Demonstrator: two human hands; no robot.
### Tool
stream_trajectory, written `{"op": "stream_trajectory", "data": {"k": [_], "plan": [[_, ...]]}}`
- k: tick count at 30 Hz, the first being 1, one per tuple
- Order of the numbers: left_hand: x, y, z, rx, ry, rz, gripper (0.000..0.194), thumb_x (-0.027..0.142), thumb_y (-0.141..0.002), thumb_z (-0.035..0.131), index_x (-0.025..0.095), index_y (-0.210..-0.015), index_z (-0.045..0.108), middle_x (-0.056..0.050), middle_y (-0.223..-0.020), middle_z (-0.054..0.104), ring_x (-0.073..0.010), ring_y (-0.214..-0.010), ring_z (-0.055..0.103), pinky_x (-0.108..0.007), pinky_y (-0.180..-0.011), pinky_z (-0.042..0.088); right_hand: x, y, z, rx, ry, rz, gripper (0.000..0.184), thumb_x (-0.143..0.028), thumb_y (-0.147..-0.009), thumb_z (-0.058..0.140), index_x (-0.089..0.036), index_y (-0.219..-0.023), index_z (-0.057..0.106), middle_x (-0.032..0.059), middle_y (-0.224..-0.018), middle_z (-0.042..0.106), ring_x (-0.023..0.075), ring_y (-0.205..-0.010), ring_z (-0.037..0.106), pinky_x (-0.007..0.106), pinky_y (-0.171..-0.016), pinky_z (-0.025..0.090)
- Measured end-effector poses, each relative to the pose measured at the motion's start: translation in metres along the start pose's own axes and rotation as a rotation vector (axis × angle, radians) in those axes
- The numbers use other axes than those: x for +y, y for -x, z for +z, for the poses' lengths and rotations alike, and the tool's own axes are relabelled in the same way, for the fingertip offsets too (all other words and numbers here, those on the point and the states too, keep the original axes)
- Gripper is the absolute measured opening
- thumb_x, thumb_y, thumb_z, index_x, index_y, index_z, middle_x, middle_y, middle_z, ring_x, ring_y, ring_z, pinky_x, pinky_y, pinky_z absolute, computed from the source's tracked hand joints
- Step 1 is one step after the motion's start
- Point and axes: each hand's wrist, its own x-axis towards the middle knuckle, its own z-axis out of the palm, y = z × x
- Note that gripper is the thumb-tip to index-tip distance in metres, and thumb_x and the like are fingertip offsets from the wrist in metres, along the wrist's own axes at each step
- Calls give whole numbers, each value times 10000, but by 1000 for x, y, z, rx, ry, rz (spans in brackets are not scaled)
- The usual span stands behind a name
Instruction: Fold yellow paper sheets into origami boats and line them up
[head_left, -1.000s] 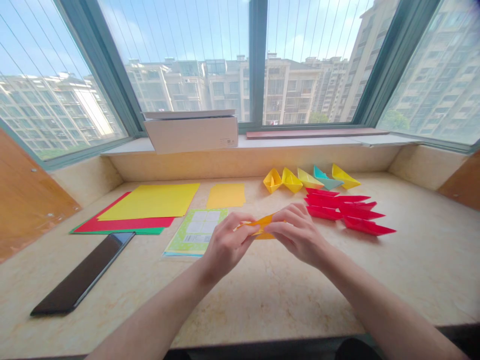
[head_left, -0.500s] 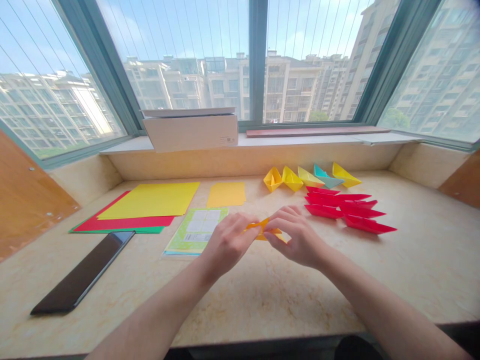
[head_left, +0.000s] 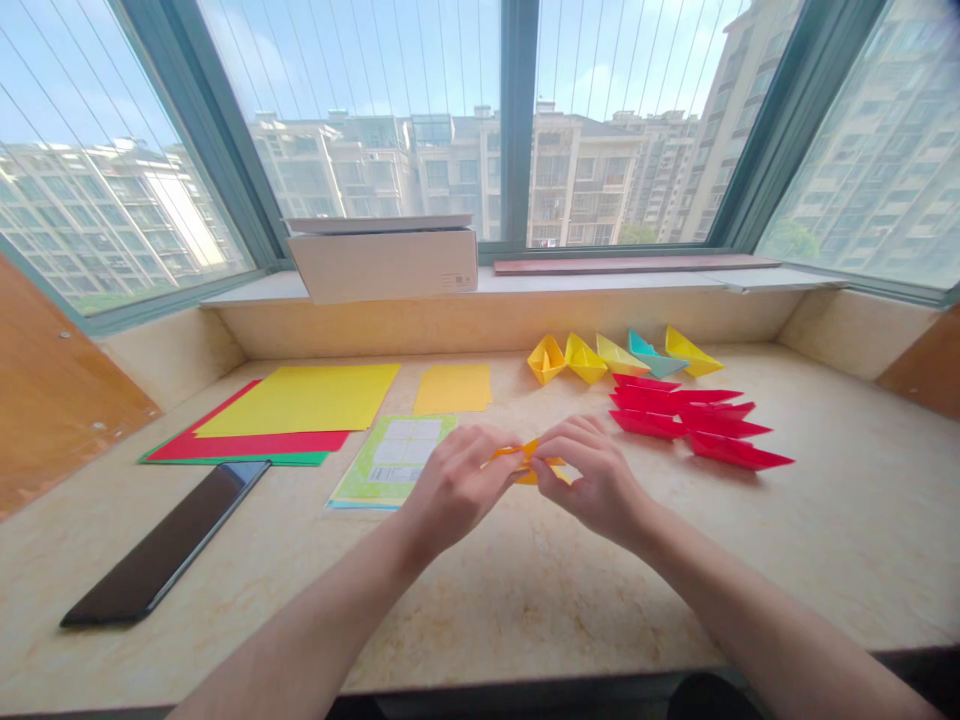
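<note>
Between my hands is a small piece of folded orange paper (head_left: 531, 475), held just above the counter, with parts of it hidden behind the fingers. My left hand (head_left: 466, 483) pinches its left side between thumb and fingers. On the other side, my right hand (head_left: 589, 465) grips the paper, thumb and index finger close to the left thumb. To the right of my right hand lie several red paper boats (head_left: 739, 450) in rows. Behind them stand a yellow paper boat (head_left: 691, 352), a blue paper boat (head_left: 654, 357) and other yellowish ones.
At left, yellow sheets (head_left: 300, 400) overlap red and green paper, with a black phone (head_left: 169, 545) in front. A packet with a green cover (head_left: 397, 455) lies beside my left hand, an orange square sheet (head_left: 452, 388) behind it. A white box (head_left: 386, 265) sits on the sill.
Both hands stay in nearly the same place on the orange paper. My fingers have shifted slightly, and the paper's upper part between them shows a little differently.
</note>
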Motion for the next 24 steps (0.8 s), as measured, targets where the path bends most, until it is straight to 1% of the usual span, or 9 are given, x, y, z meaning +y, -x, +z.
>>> {"op": "stream_trajectory", "data": {"k": [5, 9, 12, 15, 18, 24], "plan": [[3, -1, -2, 61, 49, -3, 161, 116, -861, 671, 159, -1014, 652, -70, -1018, 685, -199, -910, 622, -356, -818, 527, -3, -2, -1, 51, 13, -58, 129, -85, -831, 618, -207, -792, 610, 5, -770, 709, 161, -690, 574, 349, -713, 403], [3, 0, -2, 94, 74, 3, 172, 98, -849, 675, 161, -1008, 659, -65, -1003, 673, -185, -881, 611, -341, -793, 529, -2, -3, -3, 66, 8, -94, 124, -90, -840, 630, -207, -807, 608, 6, -782, 712, 157, -694, 578, 350, -716, 402], [2, 3, 0, 109, 87, -23, 212, 101, -844, 683, 176, -1042, 665, -62, -1023, 655, -178, -895, 606, -336, -800, 530, 2, -1, -6, 26, 1, -125, 82, -140, -877, 641, -216, -908, 636, 18, -859, 724, 164, -745, 599, 362, -754, 403], [1, 5, 3, 110, 116, -81, 230, 110, -852, 676, 195, -1065, 667, -59, -1055, 642, -174, -938, 612, -334, -839, 533, 6, 0, -9, -33, 9, -128, 113, -195, -899, 649, -229, -1007, 650, 31, -921, 725, 178, -805, 608, 371, -786, 400], [1, 6, 6, 105, 155, -119, 212, 118, -864, 663, 201, -1059, 671, -57, -1058, 642, -170, -959, 622, -327, -867, 536, 8, 1, -11, -50, 8, -110, 97, -207, -920, 630, -235, -1008, 656, 29, -908, 722, 176, -807, 599, 364, -786, 400], [2, 4, 7, 93, 244, -188, 104, 139, -891, 627, 184, -971, 677, -62, -1028, 647, -169, -943, 641, -315, -861, 541, 8, 0, -10, -66, -14, -98, 52, -210, -940, 611, -224, -966, 654, 28, -873, 711, 175, -795, 581, 363, -791, 400]]}}
